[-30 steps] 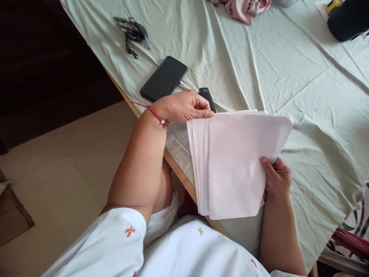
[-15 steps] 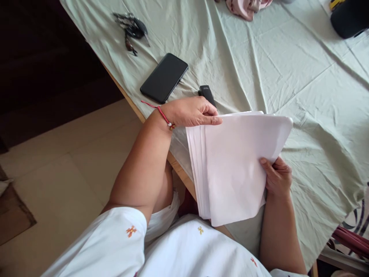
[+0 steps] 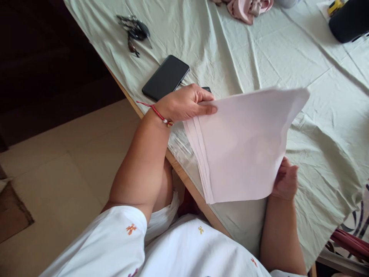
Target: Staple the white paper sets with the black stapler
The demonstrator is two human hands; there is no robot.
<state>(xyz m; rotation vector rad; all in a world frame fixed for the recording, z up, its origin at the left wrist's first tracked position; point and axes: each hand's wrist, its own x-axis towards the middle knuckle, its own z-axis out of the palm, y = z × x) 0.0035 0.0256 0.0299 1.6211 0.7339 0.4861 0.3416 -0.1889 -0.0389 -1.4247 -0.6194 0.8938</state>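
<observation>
A fanned stack of white paper sheets (image 3: 245,150) is held at a slant over the table's front edge. My left hand (image 3: 187,102), with a red thread bracelet (image 3: 160,115) at the wrist, pinches the upper left corner, thumb on top. Beside the stack's lower right edge is my right hand (image 3: 286,181), its thumb lifted off the paper and its fingers partly hidden behind the sheets. Just past my left hand lies a black phone (image 3: 165,78). A small black object (image 3: 206,89) is mostly covered by that hand.
Keys (image 3: 135,32) lie on the pale green tablecloth (image 3: 230,46) at the far left. Pink cloth (image 3: 249,9) is at the back. A black case (image 3: 350,21) and a yellow item (image 3: 335,7) sit back right. The wooden table edge (image 3: 187,182) runs diagonally by my body.
The sheets have risen and swung away from my body, their right end tilting up. My right thumb has come off the top sheet. My left hand keeps its pinch and has shifted slightly up and left.
</observation>
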